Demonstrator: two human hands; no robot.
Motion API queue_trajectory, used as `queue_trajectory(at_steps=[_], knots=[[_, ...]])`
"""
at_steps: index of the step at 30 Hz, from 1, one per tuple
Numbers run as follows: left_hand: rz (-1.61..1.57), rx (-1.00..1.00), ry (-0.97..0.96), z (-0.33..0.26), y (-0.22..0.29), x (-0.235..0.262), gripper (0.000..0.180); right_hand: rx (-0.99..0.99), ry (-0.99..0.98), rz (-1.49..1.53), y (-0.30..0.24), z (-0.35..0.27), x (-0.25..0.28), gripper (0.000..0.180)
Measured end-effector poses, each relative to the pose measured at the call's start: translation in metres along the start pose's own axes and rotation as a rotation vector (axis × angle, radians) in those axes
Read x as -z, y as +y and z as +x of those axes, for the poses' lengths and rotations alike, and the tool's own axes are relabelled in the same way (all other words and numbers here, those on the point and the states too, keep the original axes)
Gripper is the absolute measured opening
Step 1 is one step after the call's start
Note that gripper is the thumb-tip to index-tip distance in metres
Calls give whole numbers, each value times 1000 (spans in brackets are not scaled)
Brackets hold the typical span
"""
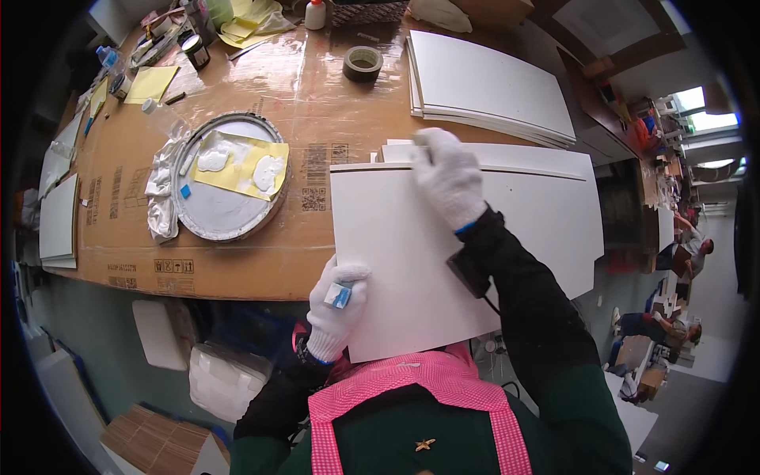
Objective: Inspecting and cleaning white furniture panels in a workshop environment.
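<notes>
A flat white panel [396, 253] lies in front of me, its near end against my pink apron. My left hand [336, 305], in a white knit glove, is closed at the panel's left edge. It holds a small blue piece smeared with white [338, 295]. At the far edge of the panel is my gloved right hand [450, 180], its fingers curled over the edge. To the left stands a round tub lid [226, 215] with a yellow sheet [241, 162] bearing white paste on it. A small blue chip [186, 191] lies there too.
More white panels [491, 83] are stacked at the far right, others [59, 222] at the far left. A tape roll [362, 63], a dark jar [195, 51] and a white bottle [315, 14] stand on the cardboard-covered table [317, 103]. People [689, 253] work in the right background.
</notes>
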State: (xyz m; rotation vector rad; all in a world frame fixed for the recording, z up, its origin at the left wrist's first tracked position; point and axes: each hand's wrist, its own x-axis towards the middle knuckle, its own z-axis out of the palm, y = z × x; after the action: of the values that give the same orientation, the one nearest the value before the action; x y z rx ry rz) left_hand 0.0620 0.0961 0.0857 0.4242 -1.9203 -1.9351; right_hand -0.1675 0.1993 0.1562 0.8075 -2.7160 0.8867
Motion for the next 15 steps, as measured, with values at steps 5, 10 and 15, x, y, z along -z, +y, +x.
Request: queue_trajectory(at_steps=[5, 10, 15], knots=[[-15, 39, -23, 3, 8, -1, 17, 107, -80, -257, 17, -24, -12, 11], [67, -11, -73, 5, -9, -2, 11, 240, -340, -32, -67, -8, -53, 14], [71, 31, -14, 2, -4, -3, 11, 117, -261, 128, 4, -14, -10, 13]])
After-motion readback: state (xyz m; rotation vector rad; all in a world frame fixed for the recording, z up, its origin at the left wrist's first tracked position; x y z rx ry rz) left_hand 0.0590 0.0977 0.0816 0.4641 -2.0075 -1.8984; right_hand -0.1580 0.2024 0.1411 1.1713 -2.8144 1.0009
